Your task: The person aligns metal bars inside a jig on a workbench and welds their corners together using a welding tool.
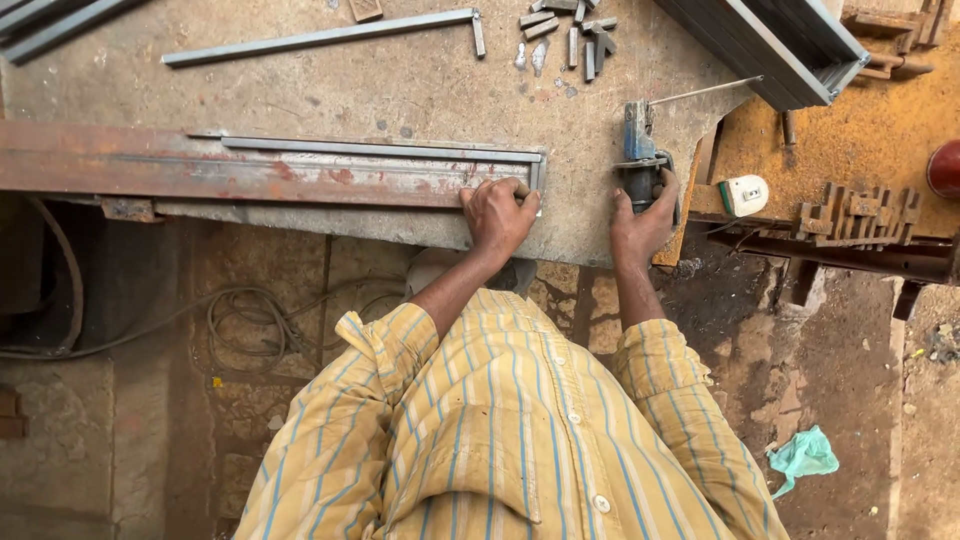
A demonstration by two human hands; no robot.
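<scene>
1. I see my left hand [497, 215] pressed flat on the right end of a rusty steel bar [240, 175], fingers curled over its end and clamping it against the counter [400, 85].
2. The rusty steel bar runs from the 9 o'clock edge of the view to just left of centre, lying along the near edge of the counter.
3. A thin grey metal strip [380, 150] lies on top of the bar along its far side, ending in a short bent piece just beside my left hand at its 1 o'clock.
4. My right hand [642, 222] is wrapped round the dark body of a blue angle grinder [640, 155], which rests on the counter with its head pointing to 12 o'clock.
5. The two hands sit near each other, the right at 3 o'clock from the left, not touching.
6. A long grey angle piece [320, 38] lies well apart at 11 o'clock, across the counter.
7. A cluster of short metal offcuts [570, 35] sits at 12 o'clock.
8. A white tape measure [745, 195] lies just right of the grinder, at 3 o'clock.
9. A coiled cable [245, 320] lies on the floor at 8 o'clock.
</scene>
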